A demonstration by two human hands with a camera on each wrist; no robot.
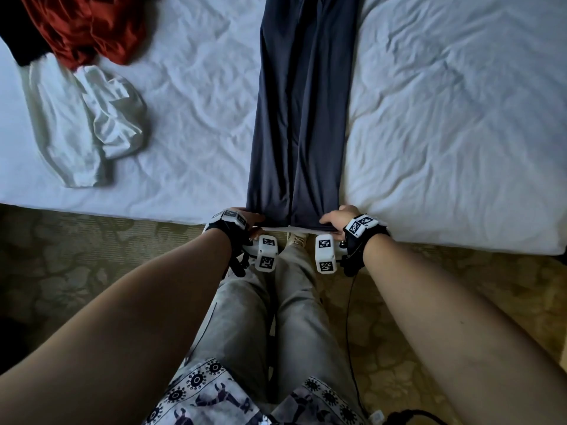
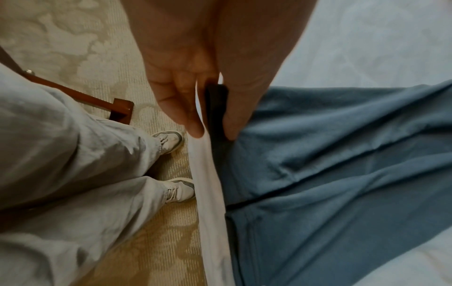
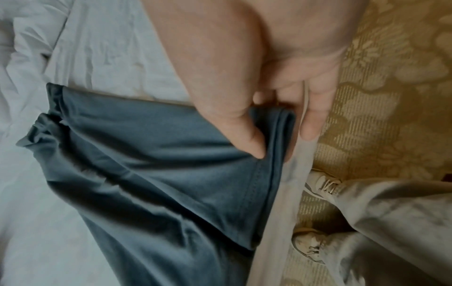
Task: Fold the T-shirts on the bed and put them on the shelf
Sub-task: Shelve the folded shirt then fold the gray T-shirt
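**Both hands pinch the hem of the blue-grey T-shirt at the bed's edge**

The left hand (image 1: 245, 217) pinches the near left corner of the blue-grey T-shirt (image 1: 299, 118), thumb (image 2: 234, 108) on top of the cloth and fingers (image 2: 178, 100) curled underneath, where they also catch the edge of the white sheet (image 2: 208, 183). The right hand (image 1: 336, 217) holds the near right corner in the same manner: in the right wrist view its thumb (image 3: 234, 123) presses down on the stitched hem and its fingers (image 3: 315, 116) curl beneath the fabric and the sheet edge. Both corners sit just at the near edge of the bed (image 1: 445, 133), above the patterned carpet (image 1: 76, 256) on which the person stands in grey trousers (image 1: 291, 317) and pale trainers (image 2: 171, 143).

From the hands the shirt runs straight away across the bed as a long narrow strip, its sides folded in to meet along a centre line, its far end out of the picture. Well to the left lies a crumpled white T-shirt (image 1: 86, 124). Beyond it, at the far left corner, a red garment (image 1: 89, 26) is bunched up, touching the white one, with something black (image 1: 21, 32) beside it.
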